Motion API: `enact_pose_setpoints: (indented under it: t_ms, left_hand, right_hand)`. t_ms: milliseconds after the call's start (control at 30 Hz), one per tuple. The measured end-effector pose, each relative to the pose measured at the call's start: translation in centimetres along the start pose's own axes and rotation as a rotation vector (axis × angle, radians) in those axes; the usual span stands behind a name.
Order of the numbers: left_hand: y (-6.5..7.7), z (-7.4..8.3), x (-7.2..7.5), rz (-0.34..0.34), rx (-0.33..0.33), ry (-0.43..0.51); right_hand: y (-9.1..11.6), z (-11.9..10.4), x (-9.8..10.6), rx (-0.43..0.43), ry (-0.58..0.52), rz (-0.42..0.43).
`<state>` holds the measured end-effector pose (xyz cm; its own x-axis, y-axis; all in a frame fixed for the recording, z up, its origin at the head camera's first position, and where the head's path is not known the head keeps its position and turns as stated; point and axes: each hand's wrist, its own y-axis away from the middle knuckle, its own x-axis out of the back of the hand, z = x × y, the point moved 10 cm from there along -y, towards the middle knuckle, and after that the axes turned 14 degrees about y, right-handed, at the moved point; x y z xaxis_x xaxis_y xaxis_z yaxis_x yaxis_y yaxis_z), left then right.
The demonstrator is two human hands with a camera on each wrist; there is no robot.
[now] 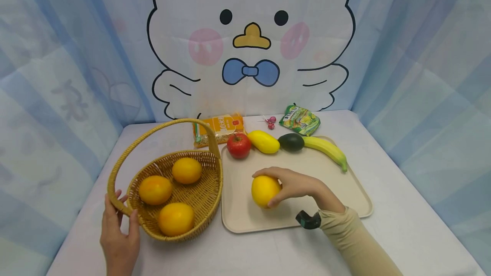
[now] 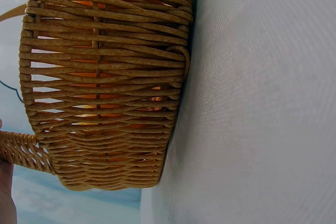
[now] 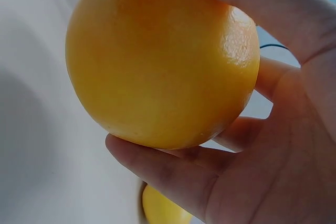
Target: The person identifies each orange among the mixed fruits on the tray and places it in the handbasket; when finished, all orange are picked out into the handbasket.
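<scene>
A yellow-orange orange (image 1: 265, 191) is held by my right hand (image 1: 295, 185), its thumb on the near side and fingers over the far side. In the right wrist view the orange (image 3: 163, 61) fills much of the picture, with the pale tray surface beyond it. My left hand (image 1: 122, 235) grips the lower near end of the handle (image 1: 122, 156) of a wicker basket (image 1: 209, 212). Inside the basket lie three similar oranges (image 1: 176, 219). The left wrist view shows the basket's woven side (image 2: 105, 82) resting on the white cloth.
A beige tray (image 1: 238, 225) stands right of the basket. Along its far side lie a red apple (image 1: 239, 145), a yellow mango (image 1: 264, 142), a dark avocado (image 1: 291, 142) and a banana (image 1: 326, 148). Behind are an orange packet (image 1: 222, 127), lollipops (image 1: 271, 122) and a green packet (image 1: 300, 119).
</scene>
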<state>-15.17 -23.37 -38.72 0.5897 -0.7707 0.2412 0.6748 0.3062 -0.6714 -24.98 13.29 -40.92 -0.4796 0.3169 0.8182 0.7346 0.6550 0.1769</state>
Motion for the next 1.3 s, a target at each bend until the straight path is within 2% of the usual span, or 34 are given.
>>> enact_pose_setpoints:
  t_ms: [367,933,1300]
  left_hand:
    - [0.0,0.2,-0.1,-0.005,0.004,0.000]
    - [0.0,0.0,0.0,0.007,0.007,-0.005]
    - [0.0,0.1,0.0,0.001,-0.004,-0.009]
  right_hand:
    - [0.0,-0.1,0.5,-0.022,-0.004,0.012]
    - [-0.5,-1.4,1.2,0.004,0.003,0.026]
    - [-1.7,-2.7,1.5,0.037,-0.007,0.026]
